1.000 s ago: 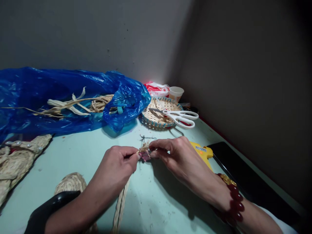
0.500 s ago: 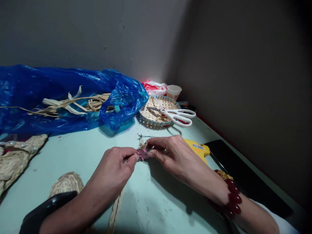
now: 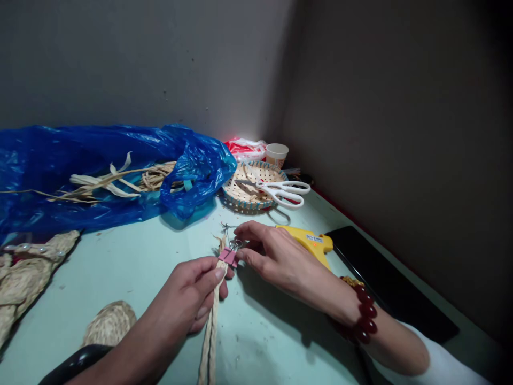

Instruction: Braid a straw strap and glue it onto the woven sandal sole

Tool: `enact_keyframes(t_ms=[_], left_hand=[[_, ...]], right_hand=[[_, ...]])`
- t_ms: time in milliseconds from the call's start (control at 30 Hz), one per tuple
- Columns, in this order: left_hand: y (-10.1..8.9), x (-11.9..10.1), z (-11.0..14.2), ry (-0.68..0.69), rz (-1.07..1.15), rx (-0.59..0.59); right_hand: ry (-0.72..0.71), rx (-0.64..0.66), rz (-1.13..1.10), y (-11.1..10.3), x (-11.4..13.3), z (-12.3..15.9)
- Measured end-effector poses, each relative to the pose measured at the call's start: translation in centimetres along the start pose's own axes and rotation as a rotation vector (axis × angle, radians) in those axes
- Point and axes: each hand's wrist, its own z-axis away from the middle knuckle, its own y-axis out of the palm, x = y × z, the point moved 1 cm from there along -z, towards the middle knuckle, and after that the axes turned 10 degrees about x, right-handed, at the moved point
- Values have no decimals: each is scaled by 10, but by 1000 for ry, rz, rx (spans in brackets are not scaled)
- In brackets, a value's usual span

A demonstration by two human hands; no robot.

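My left hand (image 3: 196,291) pinches a braided straw strip (image 3: 211,334) close to its upper end, thumb on top and fingers beneath. The strip hangs down toward the near table edge. A pink binder clip (image 3: 228,256) sits across the braid's end, its wire handles upward, with loose straw tips poking out beyond it. My right hand (image 3: 272,251) is just right of the clip, its thumb and index finger spread apart, the thumb tip at or very near the clip's side. Red beads circle my right wrist.
Behind lie a blue plastic bag (image 3: 100,139) with straw strands and a woven basket (image 3: 240,203) carrying white-handled scissors (image 3: 288,187). A paper cup (image 3: 277,154) stands farther back. A yellow glue gun (image 3: 310,239) and a black flat object (image 3: 385,272) lie right; woven straw pieces (image 3: 30,278) lie left.
Both hands were together around the clip; now the clip shows on the braid's end and my right fingers have spread. My left hand has turned, bringing the braid into view.
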Motion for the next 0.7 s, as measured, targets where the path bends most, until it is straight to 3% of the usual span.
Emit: enact_keyframes(t_ms=[167, 300, 400, 533, 600, 700], left_hand=[[3, -2, 6, 33, 203, 42], [9, -2, 15, 32, 296, 68], [13, 1, 19, 25, 324, 75], [17, 3, 21, 35, 328, 70], [18, 3, 21, 47, 326, 71], [17, 5, 19, 64, 321, 73]], right_hand=[[7, -223, 93, 0, 16, 21], [39, -36, -141, 20, 18, 40], [85, 159, -514, 43, 11, 45], [125, 310, -963, 61, 5, 41], [107, 345, -1028, 62, 5, 39], [86, 288, -930, 56, 3, 37]])
